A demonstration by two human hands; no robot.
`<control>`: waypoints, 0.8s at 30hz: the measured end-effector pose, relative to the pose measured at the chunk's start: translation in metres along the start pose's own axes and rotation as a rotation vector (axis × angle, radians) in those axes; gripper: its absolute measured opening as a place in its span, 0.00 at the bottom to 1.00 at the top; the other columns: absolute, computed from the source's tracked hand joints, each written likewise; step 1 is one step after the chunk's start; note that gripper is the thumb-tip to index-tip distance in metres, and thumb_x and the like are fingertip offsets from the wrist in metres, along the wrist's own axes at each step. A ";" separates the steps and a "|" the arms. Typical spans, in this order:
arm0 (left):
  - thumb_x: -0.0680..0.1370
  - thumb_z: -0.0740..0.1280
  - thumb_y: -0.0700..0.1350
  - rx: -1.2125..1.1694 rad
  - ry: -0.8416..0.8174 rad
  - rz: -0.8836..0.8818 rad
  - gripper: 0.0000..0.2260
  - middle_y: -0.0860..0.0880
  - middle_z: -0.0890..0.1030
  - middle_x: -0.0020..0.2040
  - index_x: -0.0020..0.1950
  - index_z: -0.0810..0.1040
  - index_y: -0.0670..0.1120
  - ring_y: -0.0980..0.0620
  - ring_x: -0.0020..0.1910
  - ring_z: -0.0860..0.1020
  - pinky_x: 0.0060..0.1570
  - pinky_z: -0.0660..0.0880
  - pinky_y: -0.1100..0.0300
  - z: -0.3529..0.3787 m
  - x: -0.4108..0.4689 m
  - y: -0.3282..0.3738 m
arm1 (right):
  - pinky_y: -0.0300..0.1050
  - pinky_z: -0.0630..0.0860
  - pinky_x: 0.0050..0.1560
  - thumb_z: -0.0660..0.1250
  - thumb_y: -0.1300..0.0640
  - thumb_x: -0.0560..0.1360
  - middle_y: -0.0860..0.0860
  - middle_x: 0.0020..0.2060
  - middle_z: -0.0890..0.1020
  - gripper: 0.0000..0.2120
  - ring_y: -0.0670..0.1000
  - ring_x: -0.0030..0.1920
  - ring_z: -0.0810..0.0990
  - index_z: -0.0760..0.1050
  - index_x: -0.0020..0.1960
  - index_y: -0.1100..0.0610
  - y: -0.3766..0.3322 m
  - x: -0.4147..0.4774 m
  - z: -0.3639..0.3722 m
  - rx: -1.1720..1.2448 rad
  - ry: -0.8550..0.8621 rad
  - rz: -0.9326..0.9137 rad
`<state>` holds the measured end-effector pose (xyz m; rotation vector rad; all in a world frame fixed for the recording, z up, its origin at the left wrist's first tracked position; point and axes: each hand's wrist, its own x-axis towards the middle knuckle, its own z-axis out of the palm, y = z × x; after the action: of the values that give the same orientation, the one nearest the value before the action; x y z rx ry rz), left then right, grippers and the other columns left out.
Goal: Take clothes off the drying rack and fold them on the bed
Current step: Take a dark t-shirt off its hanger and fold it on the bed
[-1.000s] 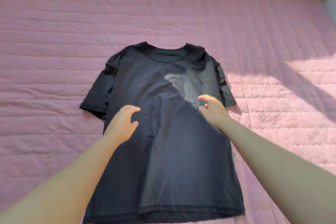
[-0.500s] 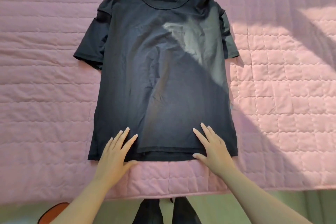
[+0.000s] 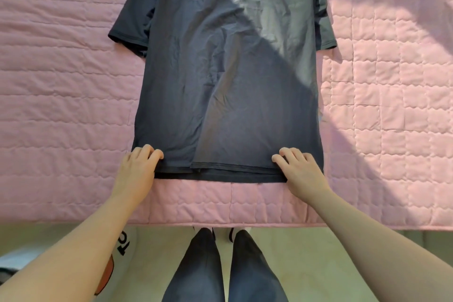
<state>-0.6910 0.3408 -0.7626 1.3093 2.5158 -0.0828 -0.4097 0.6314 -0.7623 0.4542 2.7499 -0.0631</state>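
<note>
A black short-sleeved t-shirt lies flat and face up on the pink quilted bed cover, its collar at the top edge of the view and its hem nearest me. My left hand has its fingers curled over the hem's left corner and grips it. Near the right corner, my right hand curls its fingers onto the hem in the same way. Both thumbs are hidden. The drying rack is out of sight.
The bed's front edge runs across the view just below my hands. Beneath it are a pale floor, my legs in dark trousers and a white item with orange print at lower left. Sunlight falls on the cover at right.
The view has tipped down and closer to the hem. Both hands went from mid-shirt to the hem, lay flat with spread fingers, then curled their fingers onto the hem's corners.
</note>
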 end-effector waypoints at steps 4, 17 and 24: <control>0.56 0.70 0.23 0.019 -0.028 -0.021 0.20 0.45 0.70 0.37 0.40 0.73 0.42 0.43 0.35 0.69 0.31 0.64 0.54 -0.003 -0.007 -0.011 | 0.49 0.63 0.32 0.74 0.72 0.54 0.55 0.33 0.73 0.20 0.58 0.35 0.73 0.72 0.40 0.58 0.009 -0.004 0.001 -0.080 -0.025 0.124; 0.69 0.61 0.25 -0.402 0.157 -0.435 0.13 0.41 0.70 0.47 0.45 0.74 0.41 0.41 0.48 0.69 0.43 0.68 0.51 -0.007 -0.024 -0.035 | 0.47 0.59 0.34 0.56 0.73 0.60 0.54 0.35 0.68 0.14 0.56 0.42 0.65 0.59 0.32 0.55 0.046 -0.040 0.002 0.579 0.159 0.981; 0.70 0.57 0.26 -0.671 0.210 -0.754 0.14 0.41 0.77 0.46 0.47 0.75 0.41 0.43 0.44 0.74 0.46 0.68 0.56 0.004 -0.038 -0.029 | 0.45 0.68 0.52 0.54 0.75 0.66 0.63 0.58 0.73 0.18 0.58 0.51 0.74 0.73 0.43 0.56 0.041 -0.049 0.009 0.850 0.245 1.159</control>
<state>-0.6927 0.2933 -0.7579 0.0991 2.6888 0.6989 -0.3500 0.6546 -0.7535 2.2539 2.0796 -0.9045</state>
